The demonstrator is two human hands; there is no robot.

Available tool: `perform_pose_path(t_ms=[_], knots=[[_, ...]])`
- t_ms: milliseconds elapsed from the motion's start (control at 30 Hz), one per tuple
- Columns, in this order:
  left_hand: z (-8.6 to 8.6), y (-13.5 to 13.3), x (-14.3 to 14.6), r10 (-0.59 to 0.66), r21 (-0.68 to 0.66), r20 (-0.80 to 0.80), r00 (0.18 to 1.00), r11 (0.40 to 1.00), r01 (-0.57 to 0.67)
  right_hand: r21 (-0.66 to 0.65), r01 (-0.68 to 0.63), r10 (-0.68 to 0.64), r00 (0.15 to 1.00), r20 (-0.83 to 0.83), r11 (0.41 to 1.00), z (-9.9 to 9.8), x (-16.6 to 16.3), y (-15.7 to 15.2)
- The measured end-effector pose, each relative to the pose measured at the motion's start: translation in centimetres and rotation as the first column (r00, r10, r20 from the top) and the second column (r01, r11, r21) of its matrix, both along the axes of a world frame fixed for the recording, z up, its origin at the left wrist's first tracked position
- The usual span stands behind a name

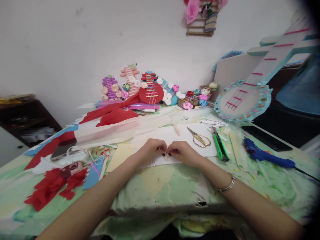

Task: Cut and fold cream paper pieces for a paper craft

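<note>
Over the white paper (180,140) in the middle of the table, my left hand (153,148) and my right hand (183,152) meet fingertip to fingertip. Both are closed in a pinch on a small pale piece of thin paper (166,154), mostly hidden by the fingers. Gold-handled scissors (200,137) lie open-bladed to the right of my right hand, with a green utility knife (220,145) beyond them. A pale, petal-like scrap (177,129) rests just behind the hands. Yellow paper (120,156) lies by my left wrist.
A blue glue gun (268,154) and a black phone (267,137) lie at the right. Behind them leans a large lute-shaped craft (242,100). Small decorated lutes (151,91) line the wall. Red crepe paper (47,190) and a doll-like head (73,169) are at the left.
</note>
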State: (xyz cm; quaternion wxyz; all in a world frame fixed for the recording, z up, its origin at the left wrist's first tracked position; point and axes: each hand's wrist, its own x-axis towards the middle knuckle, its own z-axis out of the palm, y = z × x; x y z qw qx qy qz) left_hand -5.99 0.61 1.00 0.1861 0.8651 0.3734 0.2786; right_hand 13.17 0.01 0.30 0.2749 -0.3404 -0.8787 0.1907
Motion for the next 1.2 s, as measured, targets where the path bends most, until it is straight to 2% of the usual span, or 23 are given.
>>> perform_pose_path(t_ms=[267, 467, 633, 767, 933, 1200], knots=[[0.0, -0.1, 0.0, 0.002, -0.007, -0.001, 1.0, 1.0, -0.002, 0.003, -0.027, 0.027, 0.999, 0.016, 1.0, 0.3, 0.0, -0.1], [-0.3, -0.1, -0.1, -0.01, 0.075, -0.029, 1.0, 0.997, 0.012, 0.011, -0.038, 0.037, 0.999, 0.027, 0.999, 0.2, 0.0, -0.1], [-0.6, -1.0, -0.4, -0.14, 0.218, -0.047, 0.989, 0.965, 0.147, 0.02, -0.047, 0.046, 0.999, 0.027, 0.999, 0.0, -0.1, 0.1], [-0.9, -2.3, -0.9, -0.138, 0.308, -0.155, 0.978, 0.934, 0.181, 0.025, -0.037, 0.036, 0.998, 0.043, 0.999, 0.0, -0.1, 0.0], [-0.9, -3.6, -1.4, -0.137, 0.337, -0.341, 0.93, 0.906, 0.257, 0.016, -0.019, 0.018, 0.999, 0.044, 1.0, 0.2, -0.1, -0.2], [-1.1, -5.6, -2.0, -0.086, 0.34, -0.368, 0.926, 0.914, 0.22, -0.019, 0.0, 0.001, 0.999, 0.054, 1.0, 0.3, -0.2, -0.1]])
